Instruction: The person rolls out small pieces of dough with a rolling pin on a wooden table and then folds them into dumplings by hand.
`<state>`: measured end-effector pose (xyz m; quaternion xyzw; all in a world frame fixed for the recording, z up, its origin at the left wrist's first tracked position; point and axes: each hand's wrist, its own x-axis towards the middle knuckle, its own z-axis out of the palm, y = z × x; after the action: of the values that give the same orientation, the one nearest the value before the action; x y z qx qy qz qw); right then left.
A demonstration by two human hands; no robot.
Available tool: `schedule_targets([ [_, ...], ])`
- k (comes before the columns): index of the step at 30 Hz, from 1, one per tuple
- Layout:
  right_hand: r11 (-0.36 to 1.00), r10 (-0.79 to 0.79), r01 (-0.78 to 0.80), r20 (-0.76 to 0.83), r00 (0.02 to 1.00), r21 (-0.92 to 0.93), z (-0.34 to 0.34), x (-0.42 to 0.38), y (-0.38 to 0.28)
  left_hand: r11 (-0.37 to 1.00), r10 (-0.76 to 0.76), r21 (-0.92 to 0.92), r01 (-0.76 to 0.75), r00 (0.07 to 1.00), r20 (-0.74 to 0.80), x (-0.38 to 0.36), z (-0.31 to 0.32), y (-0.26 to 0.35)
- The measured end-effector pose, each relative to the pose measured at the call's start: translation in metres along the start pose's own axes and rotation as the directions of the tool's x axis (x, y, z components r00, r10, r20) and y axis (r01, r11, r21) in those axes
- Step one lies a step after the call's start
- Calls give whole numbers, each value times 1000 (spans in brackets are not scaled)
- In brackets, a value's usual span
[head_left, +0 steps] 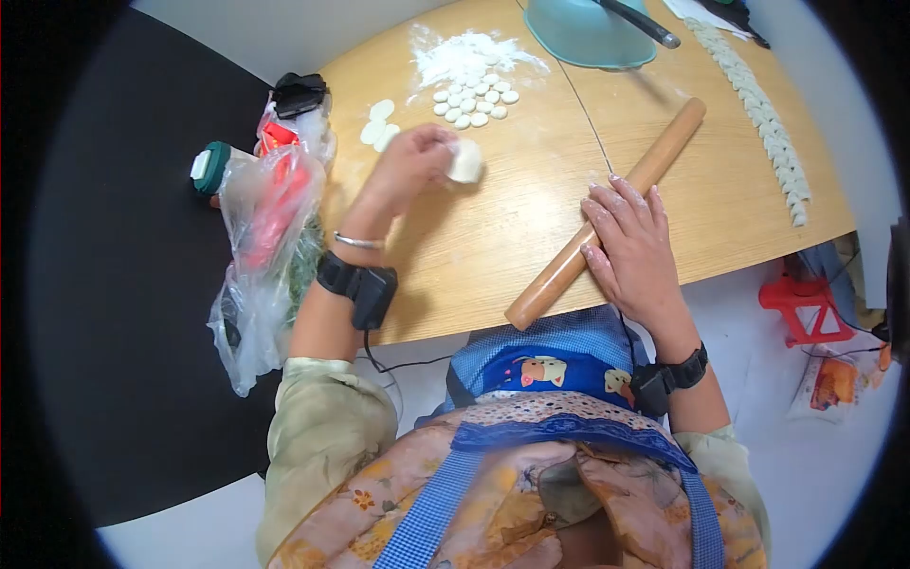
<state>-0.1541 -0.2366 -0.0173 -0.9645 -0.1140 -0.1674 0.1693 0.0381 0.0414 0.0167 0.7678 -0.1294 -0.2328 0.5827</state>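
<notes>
My left hand (409, 163) holds a flat white round of dough (465, 159) by its edge, just above the wooden table (531, 199). My right hand (630, 232) rests flat, fingers spread, on a long wooden rolling pin (607, 213) that lies slantwise across the table. Several small dough pieces (474, 100) lie beside a heap of flour (464, 55) further back. A few rolled wrappers (377, 123) are stacked left of my left hand.
A teal bowl (583, 28) with a dark utensil in it stands at the table's far edge. A long row of cut dough pieces (768, 119) runs along the right side. Plastic bags (265, 218) with a bottle hang off the left edge. A red stool (801, 303) is below right.
</notes>
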Motion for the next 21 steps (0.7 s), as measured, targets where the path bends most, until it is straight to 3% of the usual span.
schedule_targets([
  [2, 1000, -6, 6, -6, 1000, 5, 0, -1, 1, 977, 45, 213, -6, 982, -181, 16, -37, 0],
  [5, 1000, -13, 14, -22, 1000, 14, -1, -1, 1, 924, 148, 383, -26, 944, -295, 43, -80, -13],
  [6, 1000, -11, 12, -29, 1000, 16, -1, -1, 1, 921, 153, 389, -29, 944, -293, 54, -93, -20],
  [8, 1000, -16, 17, -27, 1000, 8, 0, -2, 2, 777, 237, 630, 2, 925, -296, 71, -115, -32],
  [12, 999, -19, 21, -35, 999, 46, 0, -2, 3, 750, 258, 661, 9, 917, -304, 83, -134, -38],
  [17, 999, -27, 29, -35, 999, 43, -2, -2, 2, 692, 254, 699, 182, 844, -472, 83, -144, -29],
  [21, 999, -15, 16, -31, 999, 42, 0, -1, 1, 749, 272, 645, 151, 818, -507, 86, -143, -13],
])
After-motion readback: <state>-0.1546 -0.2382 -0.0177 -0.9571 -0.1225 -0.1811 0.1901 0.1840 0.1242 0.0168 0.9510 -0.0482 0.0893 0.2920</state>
